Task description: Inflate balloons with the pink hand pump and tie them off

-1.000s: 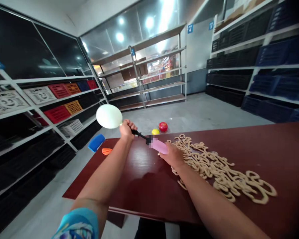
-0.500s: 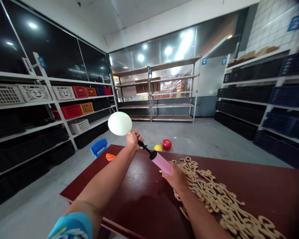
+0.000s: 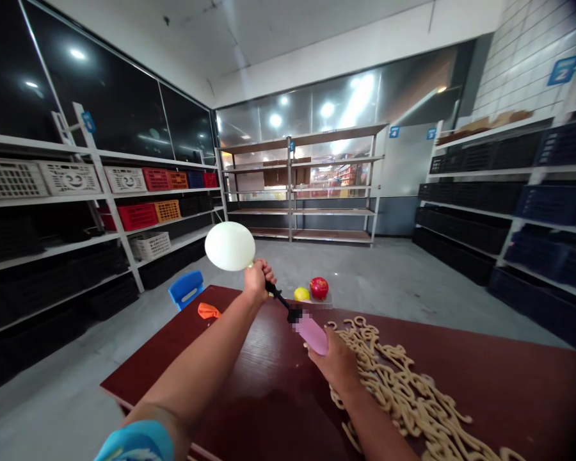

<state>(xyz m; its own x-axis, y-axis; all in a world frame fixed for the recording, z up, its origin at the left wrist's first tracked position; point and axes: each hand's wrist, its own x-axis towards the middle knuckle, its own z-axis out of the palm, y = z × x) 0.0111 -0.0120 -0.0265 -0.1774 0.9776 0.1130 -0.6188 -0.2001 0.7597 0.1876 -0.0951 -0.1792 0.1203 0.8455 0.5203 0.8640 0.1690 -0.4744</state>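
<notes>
A pale, nearly white balloon (image 3: 230, 246), partly inflated, stands out beyond my left hand (image 3: 258, 280). The fingers of that hand are closed around the balloon's neck and the black end of a balloon pump. Below it, the pump's thin black part runs down to its pink barrel (image 3: 313, 334). My right hand (image 3: 336, 363) is wrapped around the barrel's near end, which the palm hides. Both hands hold the pump slanted above the dark red table (image 3: 249, 378). The exact join of balloon and nozzle is covered by my left fingers.
Many beige curled strips (image 3: 398, 378) lie heaped on the table's right side. An orange piece (image 3: 208, 311) rests near the left far edge. Beyond the table are a yellow ball (image 3: 301, 294), a red ball (image 3: 319, 288) and a blue chair (image 3: 186, 289). Shelves with crates (image 3: 153, 246) line the sides.
The balloon looks slightly larger. My view has tilted up a little, so the table and hands sit lower. Both hands keep their grips on the pump and balloon.
</notes>
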